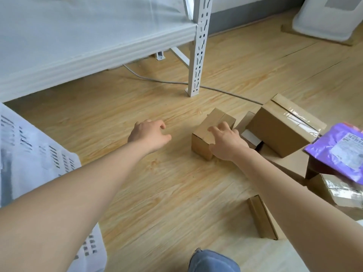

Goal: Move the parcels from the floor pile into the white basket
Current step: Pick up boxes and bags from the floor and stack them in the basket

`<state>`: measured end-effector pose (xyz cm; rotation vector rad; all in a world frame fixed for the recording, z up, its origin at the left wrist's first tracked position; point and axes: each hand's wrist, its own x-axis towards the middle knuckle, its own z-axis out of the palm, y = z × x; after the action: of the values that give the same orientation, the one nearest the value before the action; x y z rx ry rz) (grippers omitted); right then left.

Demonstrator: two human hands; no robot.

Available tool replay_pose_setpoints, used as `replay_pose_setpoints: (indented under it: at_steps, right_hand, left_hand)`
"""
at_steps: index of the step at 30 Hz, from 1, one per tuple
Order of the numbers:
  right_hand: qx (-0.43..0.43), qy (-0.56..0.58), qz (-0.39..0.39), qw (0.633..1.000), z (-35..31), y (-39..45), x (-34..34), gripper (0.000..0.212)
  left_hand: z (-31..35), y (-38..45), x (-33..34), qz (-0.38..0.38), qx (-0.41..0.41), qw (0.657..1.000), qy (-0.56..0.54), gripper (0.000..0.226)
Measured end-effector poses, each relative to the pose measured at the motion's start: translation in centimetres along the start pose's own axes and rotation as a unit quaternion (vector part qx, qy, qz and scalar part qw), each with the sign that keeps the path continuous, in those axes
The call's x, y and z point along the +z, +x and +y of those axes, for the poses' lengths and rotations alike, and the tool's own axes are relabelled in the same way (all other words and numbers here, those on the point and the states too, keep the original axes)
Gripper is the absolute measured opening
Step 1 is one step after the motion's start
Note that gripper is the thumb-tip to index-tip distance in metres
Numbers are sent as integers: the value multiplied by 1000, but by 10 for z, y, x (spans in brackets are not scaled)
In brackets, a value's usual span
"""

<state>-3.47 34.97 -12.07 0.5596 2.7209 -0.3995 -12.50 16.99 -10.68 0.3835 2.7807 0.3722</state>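
A pale wood-plank floor (pixel 157 183) runs under a white metal shelving rack (pixel 198 46). Near the floor's middle stands a small brown cardboard box (pixel 204 138); the right hand (pixel 225 143) rests on its top, fingers spread and slightly bent. The left hand (pixel 150 134) hovers just left, loosely open, holding nothing. More cardboard parcels (pixel 282 128) and a purple plastic mailer (pixel 339 150) pile at the right edge; the white slotted basket (pixel 39 158) sits at the left edge.

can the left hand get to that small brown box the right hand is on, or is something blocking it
Probably yes. The left hand hovers open beside the small brown box, with only bare floor between them; the right hand covers its other side.
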Motion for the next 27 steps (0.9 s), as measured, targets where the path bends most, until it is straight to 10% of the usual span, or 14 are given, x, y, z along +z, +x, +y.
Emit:
replay_pose_setpoints:
  at_steps: [15,21,27]
  right_hand:
    - [-37,-14,-25,999,-12,64,71,29]
    - [-77,220,67,970,-16,15,45,35]
    - [-122,477,72,868,-45,-52,-12,21]
  left_hand:
    - [-36,35,44,-54,-22,998,-13,38]
    - [-34,12,30,-70,-25,997,-38,42]
    - [-20,-32,-24,-79,-76,990,-89,53]
